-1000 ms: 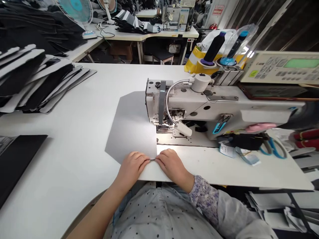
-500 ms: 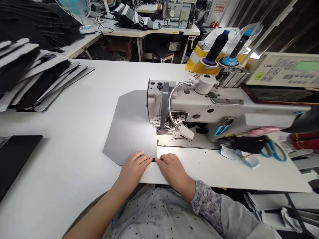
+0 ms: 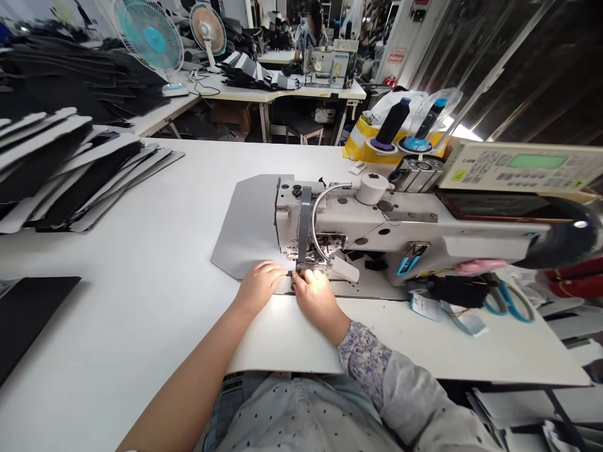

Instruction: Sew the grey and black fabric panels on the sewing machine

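Observation:
A flat grey panel (image 3: 249,220) with angled corners lies left of the sewing machine (image 3: 325,216), its right edge running under the machine head. My left hand (image 3: 260,287) is closed on the panel's near edge, fingers pressed together. Between both hands a short dark strip (image 3: 289,273) shows at the panel's corner. My right hand (image 3: 316,298) pinches near the strip's right end, close to the presser foot (image 3: 308,265). Its fingertips partly hide the strip and the needle area.
Stacked black and grey pieces (image 3: 94,169) lie at the left, with a black panel (image 3: 38,314) nearer. Blue-handled scissors (image 3: 516,301) and labels rest right. Behind the machine stand thread cones (image 3: 393,122) and a control panel (image 3: 518,166). Fans and a person are farther back.
Both hands have moved forward with the panel, bringing its near edge and the dark strip up to the presser foot. The camera view has tilted upward.

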`<state>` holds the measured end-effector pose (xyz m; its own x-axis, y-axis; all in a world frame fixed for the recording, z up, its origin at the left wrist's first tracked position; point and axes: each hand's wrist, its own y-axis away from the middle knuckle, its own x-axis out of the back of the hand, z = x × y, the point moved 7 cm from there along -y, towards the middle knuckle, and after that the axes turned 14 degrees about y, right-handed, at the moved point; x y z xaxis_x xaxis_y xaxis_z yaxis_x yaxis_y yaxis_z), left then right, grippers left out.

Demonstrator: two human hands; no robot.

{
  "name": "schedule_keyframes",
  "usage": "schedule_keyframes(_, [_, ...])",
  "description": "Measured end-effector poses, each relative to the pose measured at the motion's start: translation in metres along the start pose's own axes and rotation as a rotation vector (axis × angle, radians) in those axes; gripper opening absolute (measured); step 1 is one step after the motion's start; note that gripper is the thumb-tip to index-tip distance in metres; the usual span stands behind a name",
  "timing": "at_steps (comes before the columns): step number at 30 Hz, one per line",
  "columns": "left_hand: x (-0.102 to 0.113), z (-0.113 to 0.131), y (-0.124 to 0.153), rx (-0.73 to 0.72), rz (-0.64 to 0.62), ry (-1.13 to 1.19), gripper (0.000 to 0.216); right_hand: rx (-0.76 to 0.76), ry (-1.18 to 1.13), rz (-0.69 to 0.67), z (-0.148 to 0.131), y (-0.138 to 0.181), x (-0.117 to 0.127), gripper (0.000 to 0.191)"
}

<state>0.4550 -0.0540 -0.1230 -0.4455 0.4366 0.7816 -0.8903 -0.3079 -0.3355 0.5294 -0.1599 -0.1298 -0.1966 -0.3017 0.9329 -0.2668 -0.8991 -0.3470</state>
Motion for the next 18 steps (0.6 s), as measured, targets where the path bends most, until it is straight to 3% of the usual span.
schedule_keyframes(18, [-0.001, -0.018, -0.016, -0.012, 0.027, 0.041, 0.021, -0.097, -0.109, -0.114, 0.008, -0.01, -0.01, 0.035])
